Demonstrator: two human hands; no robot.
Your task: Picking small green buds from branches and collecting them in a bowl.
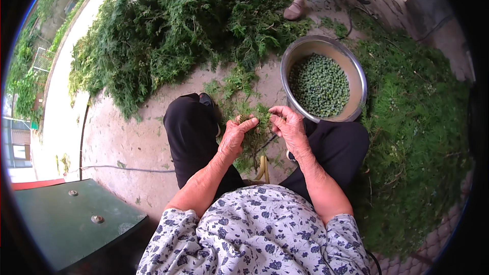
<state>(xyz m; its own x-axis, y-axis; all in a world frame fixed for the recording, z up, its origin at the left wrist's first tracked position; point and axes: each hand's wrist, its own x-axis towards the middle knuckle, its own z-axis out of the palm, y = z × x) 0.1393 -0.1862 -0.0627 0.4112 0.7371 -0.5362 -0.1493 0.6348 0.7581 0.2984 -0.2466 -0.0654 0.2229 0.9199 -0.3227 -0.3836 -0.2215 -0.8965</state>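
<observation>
Between my knees my left hand (pixel 235 136) is closed around a leafy evergreen sprig (pixel 262 116), with the thumb laid along it. My right hand (pixel 290 126) meets the sprig's right side, thumb and forefinger pinched together. Whatever sits between those fingertips is too small to make out. Just beyond my right knee, a wide metal basin (pixel 360 82) tilts slightly and holds a heap of small round green berries (pixel 319 84). Loose green twigs (pixel 253 147) hang or lie below my hands.
A large pile of cut evergreen branches (pixel 168 35) lies ahead to the left. Another spread of branches (pixel 412 137) covers the right side. Another person's foot (pixel 294 9) rests beyond the basin. A green panel (pixel 76 219) stands at lower left; a thin cable (pixel 127 168) crosses the concrete.
</observation>
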